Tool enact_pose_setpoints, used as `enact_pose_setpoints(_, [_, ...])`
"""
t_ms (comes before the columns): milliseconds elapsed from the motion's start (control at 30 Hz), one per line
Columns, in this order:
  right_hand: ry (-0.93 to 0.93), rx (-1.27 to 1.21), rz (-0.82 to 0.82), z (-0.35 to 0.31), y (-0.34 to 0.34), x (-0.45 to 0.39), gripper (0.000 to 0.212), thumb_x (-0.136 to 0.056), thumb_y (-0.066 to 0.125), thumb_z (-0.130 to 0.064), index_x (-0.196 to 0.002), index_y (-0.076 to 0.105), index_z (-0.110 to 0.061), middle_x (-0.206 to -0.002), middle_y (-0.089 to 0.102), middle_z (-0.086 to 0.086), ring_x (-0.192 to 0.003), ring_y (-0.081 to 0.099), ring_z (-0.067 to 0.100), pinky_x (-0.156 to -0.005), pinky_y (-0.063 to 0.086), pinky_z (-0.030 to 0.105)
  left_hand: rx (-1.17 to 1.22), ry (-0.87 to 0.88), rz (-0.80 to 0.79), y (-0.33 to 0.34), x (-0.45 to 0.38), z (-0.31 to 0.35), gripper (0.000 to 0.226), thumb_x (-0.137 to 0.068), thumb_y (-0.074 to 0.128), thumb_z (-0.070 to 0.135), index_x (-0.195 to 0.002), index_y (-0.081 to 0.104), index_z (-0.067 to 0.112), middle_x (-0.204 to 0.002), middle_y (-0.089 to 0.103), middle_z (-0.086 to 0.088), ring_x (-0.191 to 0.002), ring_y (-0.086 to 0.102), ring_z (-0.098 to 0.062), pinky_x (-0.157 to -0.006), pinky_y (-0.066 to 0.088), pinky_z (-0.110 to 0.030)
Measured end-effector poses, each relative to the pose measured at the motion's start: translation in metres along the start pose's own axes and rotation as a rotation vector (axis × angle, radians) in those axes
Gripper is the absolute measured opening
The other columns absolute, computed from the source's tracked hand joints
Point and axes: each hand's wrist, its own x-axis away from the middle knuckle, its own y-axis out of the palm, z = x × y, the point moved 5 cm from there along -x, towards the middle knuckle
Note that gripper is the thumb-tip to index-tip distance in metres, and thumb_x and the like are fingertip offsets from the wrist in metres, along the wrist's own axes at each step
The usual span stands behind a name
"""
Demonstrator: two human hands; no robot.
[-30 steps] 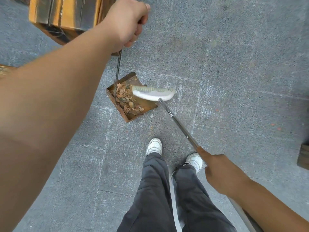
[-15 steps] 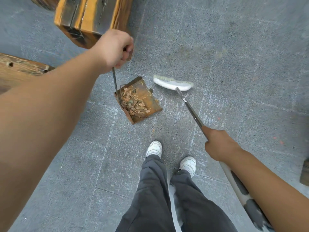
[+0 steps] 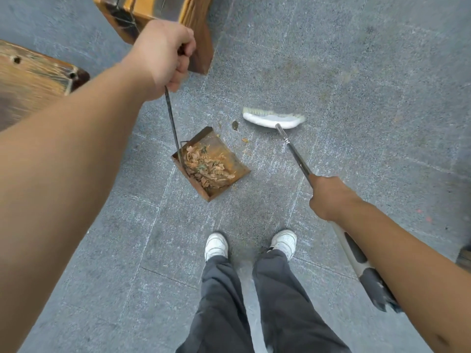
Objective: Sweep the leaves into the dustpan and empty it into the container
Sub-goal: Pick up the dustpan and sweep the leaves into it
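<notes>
A rusty metal dustpan (image 3: pixel 230 159) rests on the grey paving, with a heap of dry brown leaves (image 3: pixel 205 169) inside. Its thin upright handle (image 3: pixel 172 121) runs up into my left hand (image 3: pixel 164 56), which is closed around the top. My right hand (image 3: pixel 331 197) grips the metal shaft of a broom (image 3: pixel 295 154). The broom's white head (image 3: pixel 274 118) lies on the ground to the right of and beyond the dustpan, apart from it. A few loose leaf scraps (image 3: pixel 238 132) lie between the broom head and the pan's open edge.
A wooden bench leg (image 3: pixel 163 19) stands just beyond my left hand, and a wooden seat plank (image 3: pixel 33 77) lies at the far left. My two white shoes (image 3: pixel 251 244) stand just behind the dustpan. Grey stone paving (image 3: pixel 369 98) stretches to the right.
The broom head has pulled away from the dustpan's mouth, moving right and farther off. My left hand has dropped lower in view. A few leaf scraps now show beside the pan.
</notes>
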Motion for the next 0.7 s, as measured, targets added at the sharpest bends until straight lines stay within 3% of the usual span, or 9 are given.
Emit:
enact_pose_setpoints(167, [-0.122, 0.135, -0.134, -0.02, 0.029, 0.039, 0.065, -0.087, 0.046, 0.001, -0.148, 0.028, -0.014, -0.077, 0.05, 0.005, -0.059, 0.056, 0.016, -0.042, 0.045, 0.027, 0.033, -0.073, 0.109, -0.017, -0.001, -0.014, 0.025, -0.081, 0.035, 0.011, -0.058, 0.033, 0.022, -0.041, 0.024, 0.005, -0.039, 0.016, -0.013, -0.046, 0.014, -0.017])
enact_pose_setpoints(300, [-0.123, -0.014, -0.303, -0.018, 0.039, 0.088, 0.066, -0.087, 0.044, -0.004, -0.147, 0.031, -0.029, -0.091, 0.057, 0.005, -0.061, 0.06, 0.014, -0.052, 0.055, 0.03, 0.045, -0.082, 0.128, -0.035, 0.001, -0.025, 0.022, -0.075, 0.033, 0.012, -0.057, 0.035, 0.023, -0.041, 0.024, 0.005, -0.037, 0.015, -0.012, -0.045, 0.014, -0.017])
enact_pose_setpoints(500, [-0.1, -0.168, -0.202, -0.027, 0.03, 0.099, 0.067, -0.089, 0.045, -0.006, -0.149, 0.028, -0.031, -0.092, 0.062, 0.011, -0.058, 0.061, 0.016, -0.051, 0.056, 0.032, 0.095, -0.045, 0.093, -0.055, 0.001, -0.036, 0.023, -0.073, 0.033, 0.014, -0.052, 0.037, 0.024, -0.042, 0.023, 0.005, -0.04, 0.012, -0.012, -0.045, 0.012, -0.017])
enact_pose_setpoints(700, [-0.078, -0.061, -0.078, -0.043, 0.007, 0.048, 0.062, -0.087, 0.047, -0.004, -0.145, 0.036, -0.025, -0.076, 0.053, 0.005, -0.059, 0.057, 0.018, -0.042, 0.043, 0.024, 0.109, -0.034, 0.035, -0.049, 0.003, -0.038, 0.027, -0.083, 0.03, 0.011, -0.058, 0.033, 0.023, -0.043, 0.022, 0.005, -0.043, 0.011, -0.014, -0.046, 0.01, -0.019])
